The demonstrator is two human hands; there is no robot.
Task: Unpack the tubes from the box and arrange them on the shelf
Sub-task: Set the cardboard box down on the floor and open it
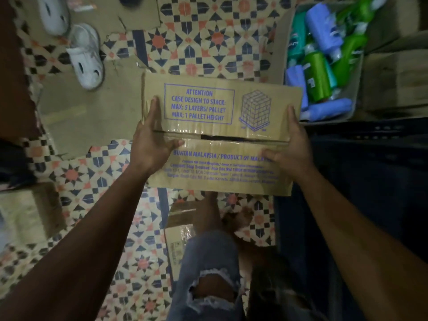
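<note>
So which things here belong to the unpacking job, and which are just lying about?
Job: taped cardboard box, held by left hand and right hand.
Lying about: white shoes, carton of green and blue bottles, flattened cardboard on floor.

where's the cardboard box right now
Head view, centre: the box is held over the tiled floor, left hand on its left edge, right hand on its right, bottles at upper right.

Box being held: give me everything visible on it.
Brown cardboard box, blue print: a stacking notice, a pallet drawing, "Product of Malaysia". Top flaps closed under glossy clear tape, dark slit along the seam. Held above the patterned floor; left hand grips its left end, right hand its right end, thumbs on top.
</note>
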